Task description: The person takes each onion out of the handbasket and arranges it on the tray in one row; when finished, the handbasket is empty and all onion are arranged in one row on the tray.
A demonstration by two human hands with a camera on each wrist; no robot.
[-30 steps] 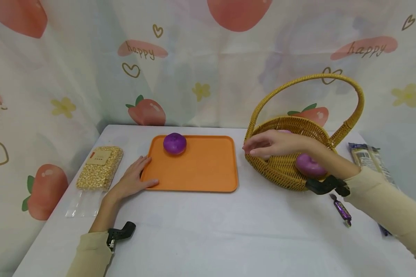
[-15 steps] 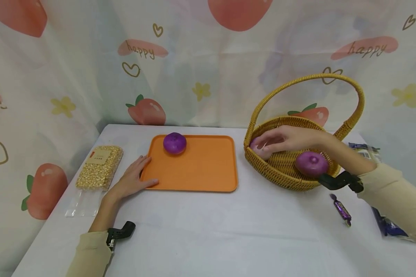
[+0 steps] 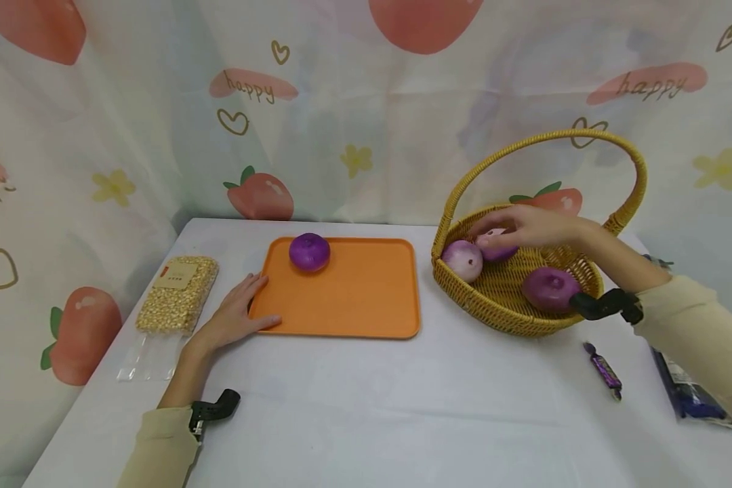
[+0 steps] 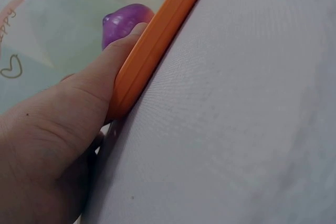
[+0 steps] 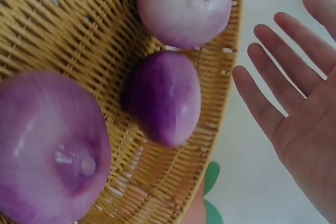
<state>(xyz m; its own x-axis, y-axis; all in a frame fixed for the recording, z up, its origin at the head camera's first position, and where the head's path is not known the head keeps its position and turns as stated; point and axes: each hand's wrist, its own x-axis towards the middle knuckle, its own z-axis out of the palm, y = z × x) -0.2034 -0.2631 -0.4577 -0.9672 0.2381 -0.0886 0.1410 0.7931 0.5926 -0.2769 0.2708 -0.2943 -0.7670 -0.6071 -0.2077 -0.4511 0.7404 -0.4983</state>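
Observation:
In the head view my left hand (image 3: 234,315) rests at the left edge of an orange tray (image 3: 354,298), fingers straight along its side and thumb over its front rim. A purple onion (image 3: 309,252) sits near the tray's back left. My right hand (image 3: 524,227) reaches into a wicker basket (image 3: 484,305), over a two-toned purple onion (image 3: 500,253). Its fingers appear spread and apart from the onions in the right wrist view. A pale onion (image 3: 462,261) lies at the basket's left end, and a large purple onion (image 3: 550,289) at its right.
A clear bag of yellow corn kernels (image 3: 179,295) lies left of my left hand. Right of the basket are a purple-wrapped candy (image 3: 602,371) and a dark blue packet (image 3: 695,393), partly under my right sleeve. The basket's tall handle (image 3: 543,139) arches behind my right hand.
My right hand has moved off the pale onion at the basket's left end, rightward and back over the two-toned one. The left hand and tray stay in place.

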